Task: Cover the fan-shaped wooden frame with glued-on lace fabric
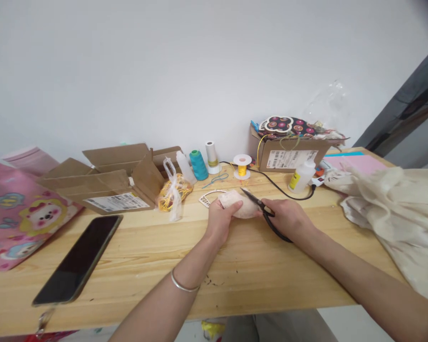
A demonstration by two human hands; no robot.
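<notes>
Gripping cloth and scissors, hands curled

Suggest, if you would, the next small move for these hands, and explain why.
Perhaps ease the scissors slightly away from the left hand, which grips the pale cloth: the right hand holds them with the tip near the left thumb.

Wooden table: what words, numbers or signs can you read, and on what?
No text is readable.
Label on left cardboard box: too blurred.
Label on right cardboard box: too small, blurred.
Yellow label on white bottle: too small.
Pale cutout on table: dark marks, too small.
</notes>
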